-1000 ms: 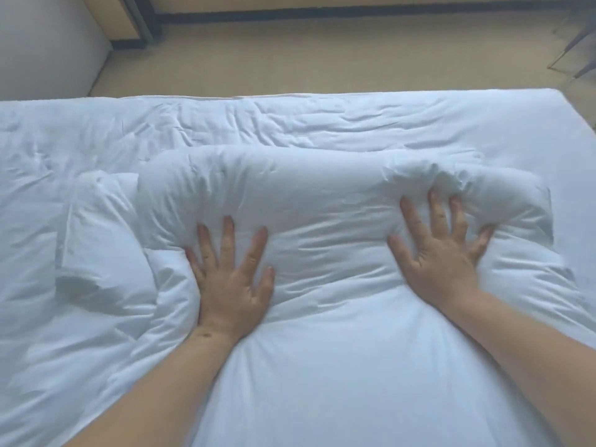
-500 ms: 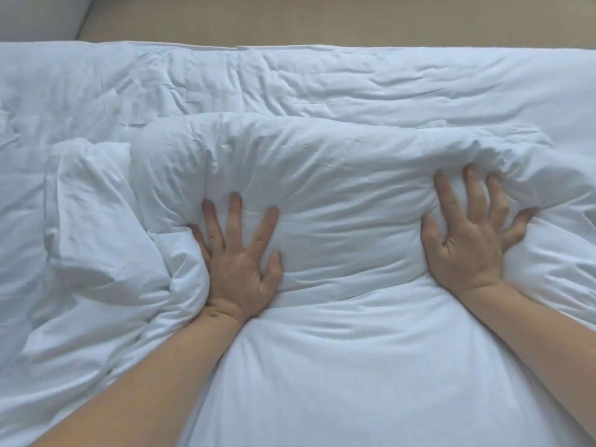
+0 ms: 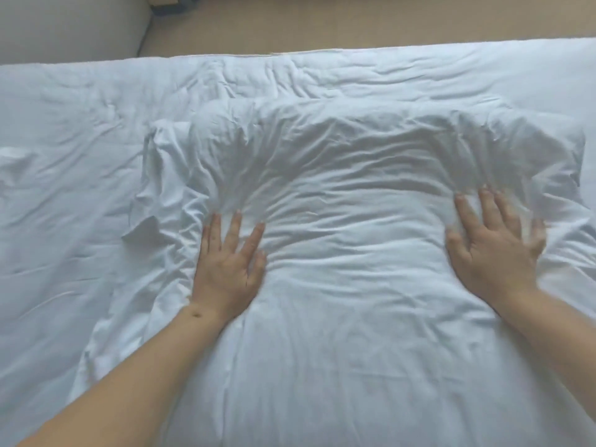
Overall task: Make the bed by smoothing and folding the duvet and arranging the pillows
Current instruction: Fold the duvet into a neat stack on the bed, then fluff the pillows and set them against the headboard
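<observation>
Hands first: we see the left hand [image 3: 227, 269] flat on the white duvet [image 3: 338, 317], fingers spread and straight, palm pressing down near the left edge of a puffed-up fold. The right hand [image 3: 493, 250] lies the same way on the right side, fingers splayed and pressing, its outer edge blurred. Between the two hands the duvet is creased with fine wrinkles, and just beyond the fingertips it rises into a rounded ridge [image 3: 371, 133] running across the bed [image 3: 80, 124]. Left of the ridge we see a crumpled corner of fabric [image 3: 145, 233]. Past the far edge of the bed lies a tan floor [image 3: 354, 24]
</observation>
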A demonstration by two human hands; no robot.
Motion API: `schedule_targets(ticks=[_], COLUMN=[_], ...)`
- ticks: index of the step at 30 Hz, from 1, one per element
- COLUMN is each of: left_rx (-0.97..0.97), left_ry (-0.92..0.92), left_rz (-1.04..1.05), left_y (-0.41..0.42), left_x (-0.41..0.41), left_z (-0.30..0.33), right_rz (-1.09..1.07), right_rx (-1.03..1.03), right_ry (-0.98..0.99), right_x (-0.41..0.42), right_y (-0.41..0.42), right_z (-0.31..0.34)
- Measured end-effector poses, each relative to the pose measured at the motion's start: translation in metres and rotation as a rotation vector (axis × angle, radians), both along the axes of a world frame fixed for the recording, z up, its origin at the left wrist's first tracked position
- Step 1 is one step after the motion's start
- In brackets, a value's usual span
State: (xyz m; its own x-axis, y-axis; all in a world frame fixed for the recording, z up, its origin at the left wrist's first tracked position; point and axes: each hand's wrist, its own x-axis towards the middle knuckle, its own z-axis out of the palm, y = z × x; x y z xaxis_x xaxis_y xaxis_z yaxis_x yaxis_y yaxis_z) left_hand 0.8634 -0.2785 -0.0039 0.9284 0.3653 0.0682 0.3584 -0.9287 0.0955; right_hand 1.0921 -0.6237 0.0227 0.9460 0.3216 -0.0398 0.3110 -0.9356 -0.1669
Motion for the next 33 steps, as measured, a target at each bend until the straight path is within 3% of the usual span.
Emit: schedule_targets(ticks=[3, 6, 12, 17, 20, 25, 29, 33], left_rx=[0.048, -0.088, -0.203, -0.251, -0.339, -0.473, -0.545, -0.623], left_ry=[0.133, 0.186, 0.083, 0.222, 0.242, 0.069, -0.148, -0.286], left_rz=[0.144, 0.352, 0.4, 0.415, 0.468, 0.657, 0.894, 1.139], left_y=[0.0, 0.012, 0.004, 0.008, -0.02, -0.058, -0.035, 0.021], left_x=[-0.055, -0.097, -0.097, -0.111, -0.143, -0.228, -0.315, -0.406], left_z=[0.013, 0.005, -0.049, -0.006, 0.046, 0.134, 0.186, 0.198], right_rz=[-0.116, -0.095, -0.175, -0.289, -0.191, 0.138, 0.332, 0.466], right_rx=[-0.098, -0.109, 0.059, 0.033, 0.05, 0.261, 0.46, 0.458], right_ry=[0.062, 0.107, 0.084, 0.164, 0.221, 0.342, 0.493, 0.567], right_x=[-0.035, -0.051, -0.064, -0.085, -0.128, -0.234, -0.323, -0.405], right_y=[-0.063, -0.122, -0.098, -0.083, -0.044, 0.067, 0.162, 0.251], right_z=[-0.005, -0.024, -0.071, -0.016, 0.039, 0.124, 0.169, 0.172])
